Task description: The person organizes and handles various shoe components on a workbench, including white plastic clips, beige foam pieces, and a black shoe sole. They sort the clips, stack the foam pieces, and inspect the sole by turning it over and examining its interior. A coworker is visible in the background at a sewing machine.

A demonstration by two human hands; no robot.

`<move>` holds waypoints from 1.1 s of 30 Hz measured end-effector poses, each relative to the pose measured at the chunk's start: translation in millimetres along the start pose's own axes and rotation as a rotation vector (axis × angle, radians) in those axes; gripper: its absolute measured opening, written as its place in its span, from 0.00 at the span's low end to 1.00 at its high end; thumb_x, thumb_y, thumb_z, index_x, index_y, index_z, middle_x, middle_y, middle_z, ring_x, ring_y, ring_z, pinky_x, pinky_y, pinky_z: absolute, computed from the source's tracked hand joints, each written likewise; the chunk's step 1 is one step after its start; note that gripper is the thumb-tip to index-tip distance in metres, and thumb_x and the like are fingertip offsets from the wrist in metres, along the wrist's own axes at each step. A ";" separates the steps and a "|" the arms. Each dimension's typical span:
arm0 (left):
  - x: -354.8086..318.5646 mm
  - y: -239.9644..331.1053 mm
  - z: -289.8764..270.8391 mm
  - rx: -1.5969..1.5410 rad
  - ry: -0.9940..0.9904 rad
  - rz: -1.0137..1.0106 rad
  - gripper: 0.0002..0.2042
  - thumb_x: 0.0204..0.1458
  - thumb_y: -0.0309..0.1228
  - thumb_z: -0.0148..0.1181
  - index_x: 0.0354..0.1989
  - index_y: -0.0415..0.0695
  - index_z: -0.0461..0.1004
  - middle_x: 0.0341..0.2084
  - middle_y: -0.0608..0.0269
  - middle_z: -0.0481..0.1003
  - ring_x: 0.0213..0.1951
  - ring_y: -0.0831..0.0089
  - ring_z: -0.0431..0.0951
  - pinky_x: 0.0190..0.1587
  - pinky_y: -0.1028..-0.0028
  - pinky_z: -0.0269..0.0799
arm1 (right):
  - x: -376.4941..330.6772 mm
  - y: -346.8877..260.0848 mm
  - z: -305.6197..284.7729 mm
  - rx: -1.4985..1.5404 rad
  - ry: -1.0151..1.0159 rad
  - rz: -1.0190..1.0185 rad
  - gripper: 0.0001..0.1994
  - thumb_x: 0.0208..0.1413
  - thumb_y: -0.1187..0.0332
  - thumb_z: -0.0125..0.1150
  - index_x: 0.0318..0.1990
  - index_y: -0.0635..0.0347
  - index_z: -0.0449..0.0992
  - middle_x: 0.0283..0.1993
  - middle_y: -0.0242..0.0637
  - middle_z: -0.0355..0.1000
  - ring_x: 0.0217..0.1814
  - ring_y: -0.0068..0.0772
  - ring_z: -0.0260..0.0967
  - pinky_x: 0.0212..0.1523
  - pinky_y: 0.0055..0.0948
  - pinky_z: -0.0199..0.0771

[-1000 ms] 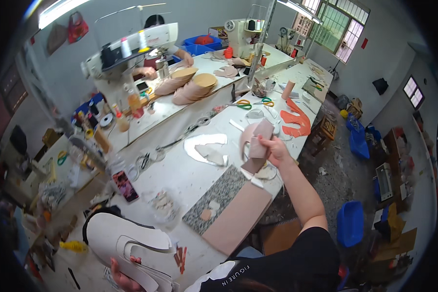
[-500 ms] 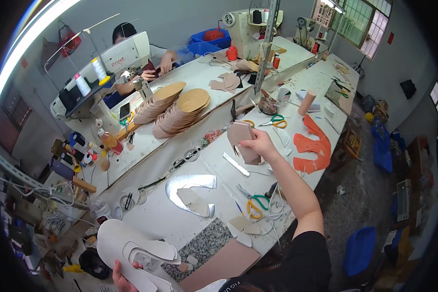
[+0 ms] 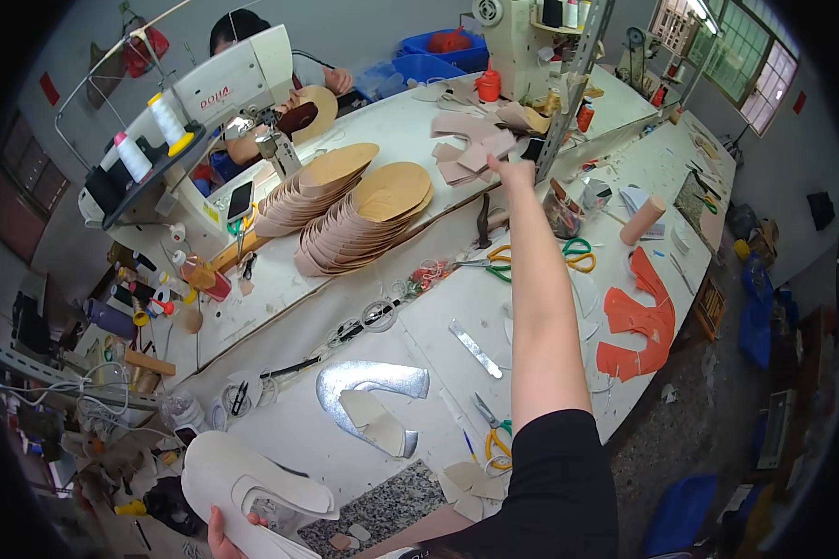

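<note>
**My left hand grips off-white pieces while my right has just reached the far bench.**

At lower left, my left hand point(image 3: 220, 535) is closed around a stack of off-white U-shaped pieces point(image 3: 216, 470), much as it was a second ago. Beyond it stands a sewing machine point(image 3: 238, 74), with a co-worker's hand point(image 3: 338, 80) behind. On my near bench point(image 3: 289, 440) lies a silver U-shaped piece point(image 3: 336, 380); across the gap, two stacks of tan-topped, insole-shaped pieces point(image 3: 368, 224) lean on the far bench point(image 3: 399, 129).

Further right is the change: the beige-pink cut pieces point(image 3: 496, 144) were above my near bench; now they are over the far one, against similar scraps. My right hand point(image 3: 515, 174) touches their edge; I cannot tell whether I am pinching them or have let go. I judge the carry across nearly done. At far right lies an orange-red cut piece point(image 3: 648, 321).
</note>
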State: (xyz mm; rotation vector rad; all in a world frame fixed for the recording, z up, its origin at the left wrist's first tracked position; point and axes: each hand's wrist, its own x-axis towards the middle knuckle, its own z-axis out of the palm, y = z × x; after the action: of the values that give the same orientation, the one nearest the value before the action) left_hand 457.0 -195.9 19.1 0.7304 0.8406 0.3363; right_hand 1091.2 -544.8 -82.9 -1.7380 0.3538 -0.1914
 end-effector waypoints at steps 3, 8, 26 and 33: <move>1.6 -8.7 4.3 -0.056 -0.041 -0.021 0.23 0.57 0.48 0.48 0.53 0.43 0.65 0.33 0.52 0.76 0.27 0.59 0.77 0.32 0.61 0.78 | -31.4 50.5 11.9 -0.111 -0.225 -0.129 0.27 0.46 0.64 0.69 0.51 0.70 0.67 0.46 0.42 0.71 0.48 0.32 0.67 0.45 0.32 0.68; 7.8 -21.7 15.9 -0.203 -0.165 -0.191 0.28 0.56 0.51 0.43 0.58 0.44 0.61 0.43 0.53 0.74 0.28 0.56 0.77 0.36 0.56 0.77 | -271.3 47.4 -0.2 0.099 -1.026 0.113 0.18 0.56 0.65 0.60 0.49 0.67 0.69 0.41 0.39 0.74 0.39 0.24 0.72 0.42 0.25 0.70; -118.3 -40.5 -23.7 0.853 -0.254 0.112 0.33 0.44 0.33 0.67 0.61 0.44 0.62 0.59 0.47 0.60 0.59 0.63 0.63 0.59 0.67 0.58 | -585.3 -8.0 -77.3 0.619 -1.329 0.347 0.16 0.54 0.72 0.61 0.49 0.66 0.69 0.41 0.31 0.73 0.40 0.18 0.69 0.41 0.19 0.70; -77.4 -39.6 -90.4 0.329 -0.774 0.101 0.36 0.54 0.55 0.51 0.64 0.43 0.55 0.58 0.59 0.64 0.59 0.69 0.63 0.61 0.68 0.56 | -591.3 -26.3 -109.7 0.559 -1.635 0.381 0.25 0.47 0.74 0.66 0.54 0.68 0.66 0.46 0.35 0.71 0.48 0.22 0.67 0.51 0.23 0.66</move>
State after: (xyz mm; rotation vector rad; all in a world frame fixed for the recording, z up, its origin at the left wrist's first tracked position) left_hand 337.8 -225.1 -6.2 1.1107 0.1190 -0.0155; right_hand 504.6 -441.6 4.2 -0.8012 -0.5448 1.2354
